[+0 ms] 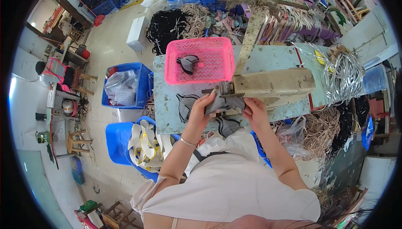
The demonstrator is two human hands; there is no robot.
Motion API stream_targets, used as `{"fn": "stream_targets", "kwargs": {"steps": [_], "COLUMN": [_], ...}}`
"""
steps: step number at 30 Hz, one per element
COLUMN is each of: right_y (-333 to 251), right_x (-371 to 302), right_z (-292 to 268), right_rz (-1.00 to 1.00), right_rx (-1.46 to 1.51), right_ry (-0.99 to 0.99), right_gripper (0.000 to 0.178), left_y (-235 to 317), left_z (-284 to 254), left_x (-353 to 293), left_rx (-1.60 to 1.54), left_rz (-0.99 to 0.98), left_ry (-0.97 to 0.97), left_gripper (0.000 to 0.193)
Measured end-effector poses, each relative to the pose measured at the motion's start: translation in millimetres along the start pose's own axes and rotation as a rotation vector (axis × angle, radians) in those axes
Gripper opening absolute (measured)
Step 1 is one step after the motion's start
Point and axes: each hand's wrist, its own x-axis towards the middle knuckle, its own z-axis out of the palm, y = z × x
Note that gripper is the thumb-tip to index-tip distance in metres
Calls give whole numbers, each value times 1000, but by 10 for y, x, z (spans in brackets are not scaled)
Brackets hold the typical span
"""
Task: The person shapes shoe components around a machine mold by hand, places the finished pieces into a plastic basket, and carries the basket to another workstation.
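Observation:
My left hand (201, 108) and my right hand (255, 110) grip opposite ends of a grey fabric piece (217, 103), which looks like a shoe upper. Its middle lies under the head of a beige, long-armed sewing machine (274, 81), where part of it is hidden. The fingers of both hands are closed on the cloth. Left of my left hand, a similar grey piece with black edging (184, 107) rests on the worktable (165, 114). Another such piece (228, 126) lies between my forearms, near the front edge. A further one (188, 63) sits in the pink basket (199, 40).
Blue crates (147, 72) and a blue tub of pale strips (115, 143) stand left of the table. A worn metal post (250, 40) rises behind the machine. Silver cord (344, 78) is heaped at the right; bundled tan strips (320, 130) hang nearer me.

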Motion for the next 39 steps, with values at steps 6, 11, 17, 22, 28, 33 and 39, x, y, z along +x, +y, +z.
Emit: {"fn": "stream_targets", "kwargs": {"steps": [6,11,17,22,28,33,39], "right_y": [119,530,1505,1765,1528,1514,1678], "right_x": [274,438,196,356,312,268,204], "right_z": [36,-489,-1090,-1291,-1265,-1115,-1359], "right_rz": [-105,-38,-451,-392,-362,-382,-296], "right_rx": [122,-527,-1840,-1894,-1819,-1903,-1966], "right_ry": [-10,218,-284,-418,-446,-446,-392], "right_gripper": [10,14,33,29,26,28,27], "left_y": [-225,-153,-636,-911,-965,-1952,-2260], "left_z": [-477,-773,-2240,-2341,-1472,-1848,-1585], "left_x": [422,361,207,206,-20,445,698], "left_rx": [-343,-180,486,1405,1061,1346,1253], "left_rz": [-121,337,459,776,668,-147,41], "left_ry": [-70,113,485,1009,584,-25,-356], "left_gripper": [20,33,45,35,30,41,64]}}
